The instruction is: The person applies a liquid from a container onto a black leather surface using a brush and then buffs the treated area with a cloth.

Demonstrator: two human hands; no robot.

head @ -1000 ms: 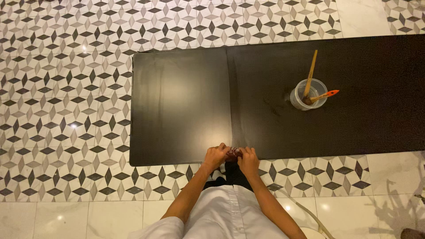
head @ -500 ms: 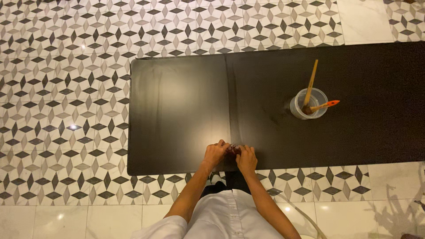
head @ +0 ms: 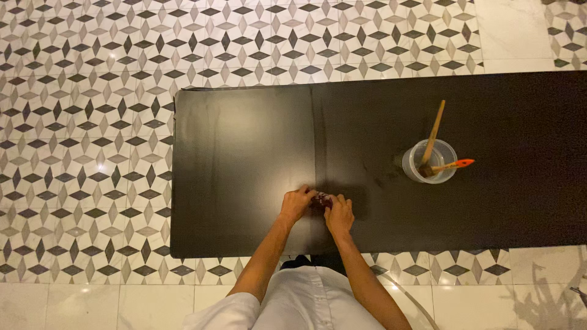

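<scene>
Both hands together near the front edge of a long black table (head: 244,140). Left hand (head: 296,205) and right hand (head: 339,214) curled inward, fingertips pinching a small dark reddish object (head: 321,199) between them, just above the tabletop; too small and blurred to say what kind of thing, perhaps a small wrapped piece. Farther right on the table, well apart from the hands, a clear plastic cup (head: 429,162) holding a wooden-handled brush (head: 434,131) and an orange-handled brush (head: 452,164). Below the table, patterned tile floor (head: 85,122).
</scene>
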